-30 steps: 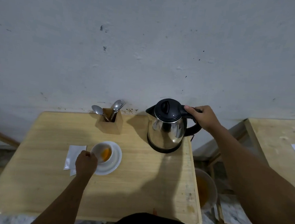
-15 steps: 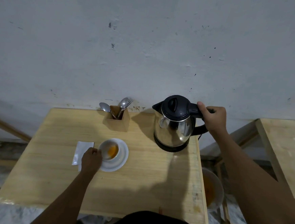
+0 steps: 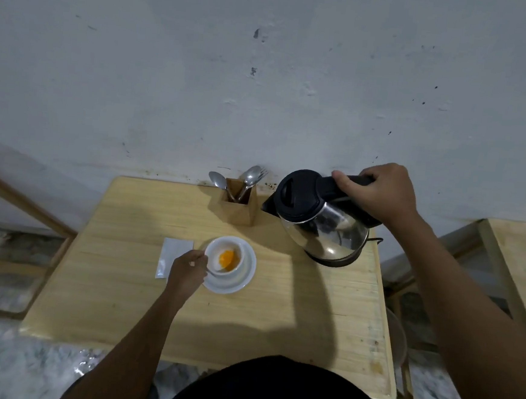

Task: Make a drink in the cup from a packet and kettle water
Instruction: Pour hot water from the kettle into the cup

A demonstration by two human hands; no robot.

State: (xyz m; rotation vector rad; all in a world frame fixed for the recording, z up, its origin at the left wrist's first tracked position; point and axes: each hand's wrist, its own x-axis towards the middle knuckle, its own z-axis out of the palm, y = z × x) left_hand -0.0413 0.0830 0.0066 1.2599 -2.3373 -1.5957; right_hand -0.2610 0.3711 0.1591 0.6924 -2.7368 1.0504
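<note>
Your right hand (image 3: 378, 192) grips the black handle of the steel kettle (image 3: 319, 222), tilted with its spout toward the small white cup (image 3: 225, 255). Your left hand (image 3: 187, 269) holds this cup on the white round saucer (image 3: 239, 279), on the pale wooden worktop (image 3: 123, 282).

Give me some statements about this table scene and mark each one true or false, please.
1. The right hand grips the kettle by its handle. True.
2. The cup stands on a saucer. True.
3. The cup is full of water. False: it holds only orange powder at the bottom.
4. The packet lies right of the cup. False: it lies left of it, partly behind the left hand.
5. The kettle's spout points toward the cup's side of the table. True.
6. The wooden holder is empty. False: spoons and a fork stand in it.
</note>
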